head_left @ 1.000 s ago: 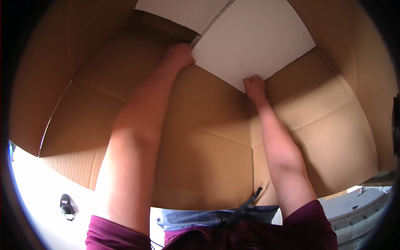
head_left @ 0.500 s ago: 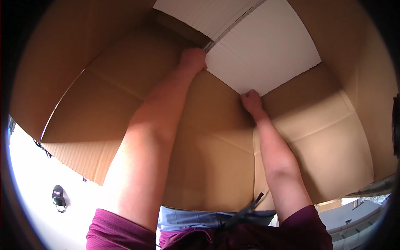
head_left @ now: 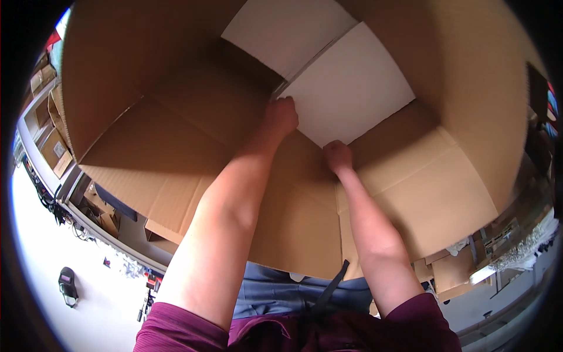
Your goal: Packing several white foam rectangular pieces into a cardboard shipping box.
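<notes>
Inside a large open brown cardboard box, a white box lies with its pale flat top showing. My left hand is closed at its near-left corner, with the fingertips hidden. Closed at the nearest corner is my right hand, beside the cardboard wall. Both hands seem to grip the edge of this white box. A second white box lies beyond it, with a narrow seam between the two. A dark gap shows to the left of both.
The cardboard walls rise on all sides of my arms. Shelving with smaller cartons stands at the left. A black object is on the white floor at lower left. Clear plastic wrap and more cartons are at the right.
The view has shifted, showing more of the room beyond the cardboard box. Both hands stay at the same edge of the white box, which now sits closer against the second one.
</notes>
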{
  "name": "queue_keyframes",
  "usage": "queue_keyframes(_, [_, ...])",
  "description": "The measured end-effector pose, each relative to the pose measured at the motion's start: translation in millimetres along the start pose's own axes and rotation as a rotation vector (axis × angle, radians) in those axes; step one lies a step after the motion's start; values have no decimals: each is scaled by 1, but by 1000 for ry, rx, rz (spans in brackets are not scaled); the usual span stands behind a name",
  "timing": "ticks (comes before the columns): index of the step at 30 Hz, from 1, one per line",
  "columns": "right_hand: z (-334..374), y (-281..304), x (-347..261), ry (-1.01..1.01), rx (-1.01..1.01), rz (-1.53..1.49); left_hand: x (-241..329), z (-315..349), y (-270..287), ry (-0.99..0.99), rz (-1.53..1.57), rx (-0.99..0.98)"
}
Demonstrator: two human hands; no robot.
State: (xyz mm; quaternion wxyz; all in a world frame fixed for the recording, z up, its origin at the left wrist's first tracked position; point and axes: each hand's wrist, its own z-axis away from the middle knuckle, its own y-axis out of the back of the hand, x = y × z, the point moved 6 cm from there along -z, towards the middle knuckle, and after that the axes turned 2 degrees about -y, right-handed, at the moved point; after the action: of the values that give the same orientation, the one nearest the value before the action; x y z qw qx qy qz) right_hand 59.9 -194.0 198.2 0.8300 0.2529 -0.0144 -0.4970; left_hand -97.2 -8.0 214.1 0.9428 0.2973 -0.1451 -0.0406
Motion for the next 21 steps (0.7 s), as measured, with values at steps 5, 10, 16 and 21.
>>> queue_keyframes(5, [15, 40, -29, 108, 85, 40, 16, 21, 5, -89, 245, 28])
queue_keyframes(10, [62, 97, -58, 25, 50, -94, 55, 50, 73, -44, 346, 41])
queue_keyframes(16, [115, 173, -55, 178, 254, -230, 142, 108, 170, -299, 540, 291])
queue_keyframes(21, [187, 286, -71, 330, 640, -509, 227, 177, 243, -547, 691, 452])
